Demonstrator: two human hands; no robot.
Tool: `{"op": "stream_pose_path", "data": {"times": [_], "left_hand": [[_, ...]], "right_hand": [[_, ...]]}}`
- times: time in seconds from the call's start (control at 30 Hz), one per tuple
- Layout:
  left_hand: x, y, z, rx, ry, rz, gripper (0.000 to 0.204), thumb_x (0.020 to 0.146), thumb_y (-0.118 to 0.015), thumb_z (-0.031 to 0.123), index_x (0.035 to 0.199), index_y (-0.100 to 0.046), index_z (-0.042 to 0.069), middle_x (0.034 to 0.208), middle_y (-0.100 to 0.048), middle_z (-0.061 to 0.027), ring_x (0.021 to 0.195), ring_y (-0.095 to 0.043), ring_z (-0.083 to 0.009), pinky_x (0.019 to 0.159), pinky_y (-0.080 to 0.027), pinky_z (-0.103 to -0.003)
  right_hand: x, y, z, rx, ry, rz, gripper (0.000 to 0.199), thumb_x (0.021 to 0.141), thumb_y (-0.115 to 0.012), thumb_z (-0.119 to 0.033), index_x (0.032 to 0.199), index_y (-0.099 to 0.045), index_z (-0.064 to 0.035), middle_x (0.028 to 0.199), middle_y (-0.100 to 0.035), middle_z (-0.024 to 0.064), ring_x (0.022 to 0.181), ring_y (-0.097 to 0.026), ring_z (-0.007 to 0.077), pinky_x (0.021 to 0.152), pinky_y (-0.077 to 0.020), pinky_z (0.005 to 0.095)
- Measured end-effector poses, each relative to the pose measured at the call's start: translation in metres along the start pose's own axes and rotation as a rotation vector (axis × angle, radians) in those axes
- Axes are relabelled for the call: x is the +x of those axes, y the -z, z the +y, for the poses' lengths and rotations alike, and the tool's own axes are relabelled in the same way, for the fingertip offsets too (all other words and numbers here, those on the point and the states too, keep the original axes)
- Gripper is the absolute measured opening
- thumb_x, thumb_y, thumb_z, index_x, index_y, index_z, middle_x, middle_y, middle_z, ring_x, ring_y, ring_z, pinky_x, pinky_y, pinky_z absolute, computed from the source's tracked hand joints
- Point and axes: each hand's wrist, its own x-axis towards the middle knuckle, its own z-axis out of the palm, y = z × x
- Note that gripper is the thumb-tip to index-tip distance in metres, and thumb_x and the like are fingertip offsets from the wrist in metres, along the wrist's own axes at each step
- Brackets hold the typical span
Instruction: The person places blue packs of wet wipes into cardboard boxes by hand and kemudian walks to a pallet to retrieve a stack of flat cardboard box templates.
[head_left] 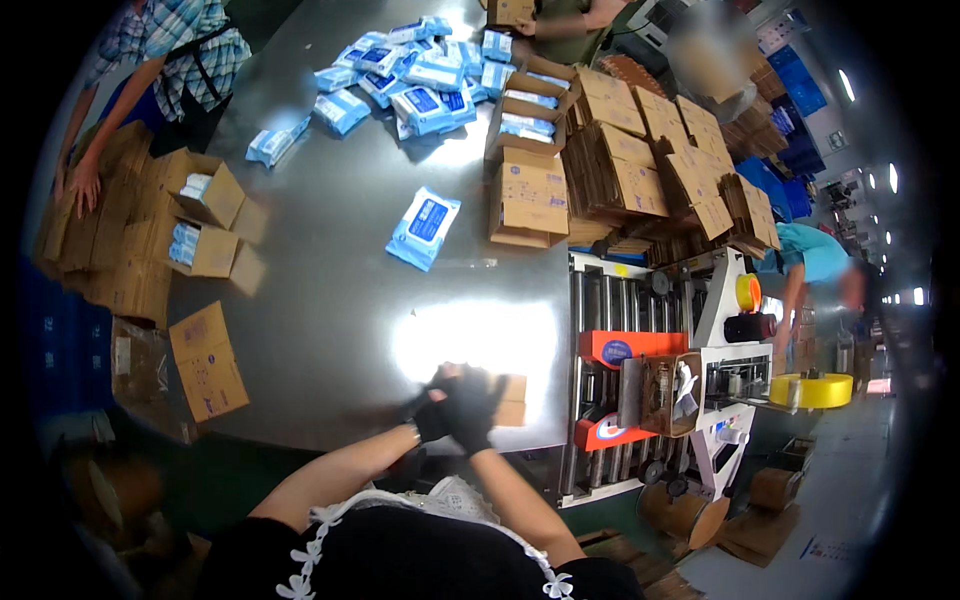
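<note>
My left hand point(432, 412) and my right hand point(470, 408), both in dark gloves, come together above the near edge of the metal table point(330, 260). Motion smears their fingers, so I cannot tell whether they hold anything. Just right of my right hand, partly behind its fingers, is a small brown cardboard piece point(512, 400); whether it is a box or a flap is unclear. Farther up the table a single blue-and-white wipes pack point(424, 228) lies flat, apart from both hands.
More wipes packs point(410, 80) are heaped at the far side. An open carton point(490, 140) of packs and flattened cartons point(620, 160) stand right, above a carton-sealing machine point(640, 350). At left are open boxes point(210, 200), a flat carton point(208, 360) and a co-worker's hand point(85, 185).
</note>
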Motion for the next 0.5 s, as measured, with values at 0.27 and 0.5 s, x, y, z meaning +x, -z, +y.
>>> {"op": "stream_pose_path", "data": {"times": [0.27, 0.5], "left_hand": [[-0.102, -0.005, -0.043, 0.066, 0.177, 0.218, 0.050, 0.085, -0.061, 0.028, 0.126, -0.051, 0.001, 0.121, -0.055, -0.0217, 0.113, -0.051, -0.0350, 0.100, -0.038, -0.045], [-0.429, 0.206, -0.174, 0.579, 1.425, 1.098, 0.069, 0.075, -0.067, 0.034, 0.127, -0.046, -0.005, 0.130, -0.049, -0.0251, 0.120, -0.047, -0.0390, 0.102, -0.037, -0.045]], "right_hand": [[-0.034, 0.043, 0.200, 0.186, -0.120, -0.008, 0.053, 0.083, -0.057, -0.040, 0.126, -0.043, -0.0129, 0.116, -0.052, 0.0098, 0.109, -0.051, 0.0256, 0.101, -0.0332, 0.0495], [-0.024, -0.043, 0.129, 0.545, -0.153, 0.206, 0.065, 0.091, -0.053, -0.032, 0.143, -0.028, -0.0017, 0.135, -0.048, 0.0167, 0.122, -0.048, 0.0296, 0.104, -0.0379, 0.0396]]}}
